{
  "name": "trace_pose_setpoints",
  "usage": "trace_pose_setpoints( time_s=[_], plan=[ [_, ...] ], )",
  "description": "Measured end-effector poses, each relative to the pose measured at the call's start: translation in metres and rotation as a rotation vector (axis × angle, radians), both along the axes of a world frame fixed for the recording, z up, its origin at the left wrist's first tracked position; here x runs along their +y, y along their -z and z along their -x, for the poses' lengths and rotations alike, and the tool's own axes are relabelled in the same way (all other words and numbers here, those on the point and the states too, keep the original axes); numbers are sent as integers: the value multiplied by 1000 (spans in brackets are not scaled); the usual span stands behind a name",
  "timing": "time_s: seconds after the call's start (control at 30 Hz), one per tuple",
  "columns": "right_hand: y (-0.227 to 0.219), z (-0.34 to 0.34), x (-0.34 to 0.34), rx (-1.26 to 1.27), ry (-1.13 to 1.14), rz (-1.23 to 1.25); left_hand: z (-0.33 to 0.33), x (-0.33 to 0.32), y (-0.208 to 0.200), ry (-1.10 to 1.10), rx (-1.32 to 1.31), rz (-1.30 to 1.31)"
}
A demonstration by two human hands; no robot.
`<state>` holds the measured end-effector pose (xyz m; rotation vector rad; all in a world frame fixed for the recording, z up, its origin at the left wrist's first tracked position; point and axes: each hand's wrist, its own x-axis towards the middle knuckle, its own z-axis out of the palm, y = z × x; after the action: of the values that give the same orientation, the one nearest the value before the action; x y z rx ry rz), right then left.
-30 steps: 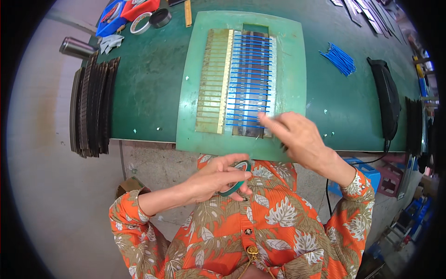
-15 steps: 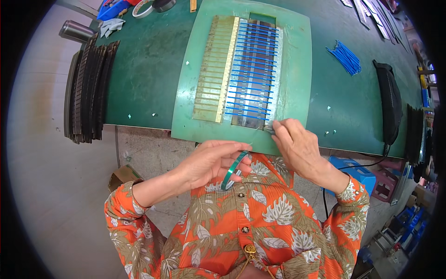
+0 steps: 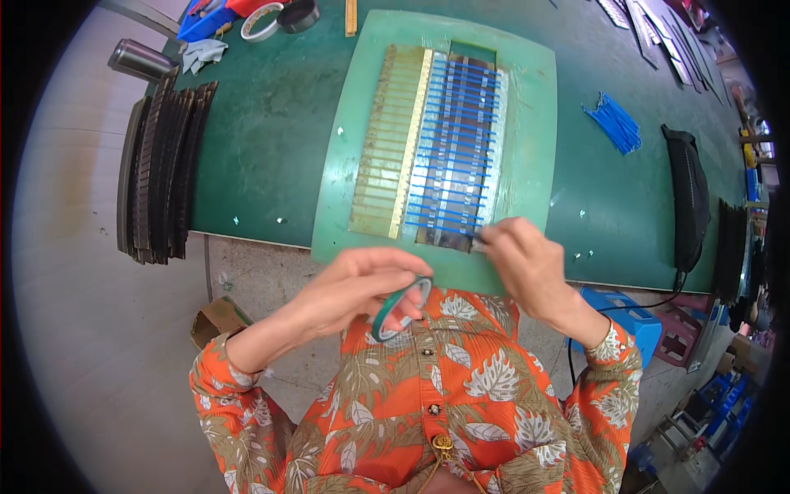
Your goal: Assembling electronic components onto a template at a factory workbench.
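Observation:
My left hand [image 3: 362, 284] grips a green tape roll [image 3: 401, 307] just below the near edge of a light green board [image 3: 535, 123]. On the board lies a tan comb-like strip [image 3: 385, 156] beside a dark panel crossed by several thin blue strips [image 3: 451, 148]. My right hand [image 3: 522, 263] pinches at the near right corner of that panel, fingertips closed on what looks like a tape end [image 3: 476, 239]. The tape between the roll and my right fingers is too thin to make out.
A dark green bench [image 3: 263, 140] carries the board. A stack of black slotted plates [image 3: 156, 165] sits at its left end, a loose bundle of blue strips [image 3: 613, 123] at the right, with a black pouch [image 3: 687, 198] beyond. Tape rolls [image 3: 280, 16] lie at the far edge.
My right hand has come down from over the panel's near edge to its near right corner. My left hand with the roll has shifted slightly right and up toward the board.

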<state>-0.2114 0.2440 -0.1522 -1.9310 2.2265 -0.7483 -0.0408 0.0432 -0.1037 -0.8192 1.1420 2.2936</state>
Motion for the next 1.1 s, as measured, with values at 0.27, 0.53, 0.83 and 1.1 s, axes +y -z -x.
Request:
trace_pose_setpoints(
  time_s=[0.27,0.53,0.83,1.1],
  plan=[
    [20,69,29,199,654,117,3,-64,21,-299,425,1628],
    [7,41,2,-8,465,392,7,-92,64,-183,458,1876],
    [-3,-6,-84,-251,-204,404,159,-71,44,234,1063,1849],
    [14,-8,-96,-259,-243,447,240,-58,60,626,698,2133]
  ],
)
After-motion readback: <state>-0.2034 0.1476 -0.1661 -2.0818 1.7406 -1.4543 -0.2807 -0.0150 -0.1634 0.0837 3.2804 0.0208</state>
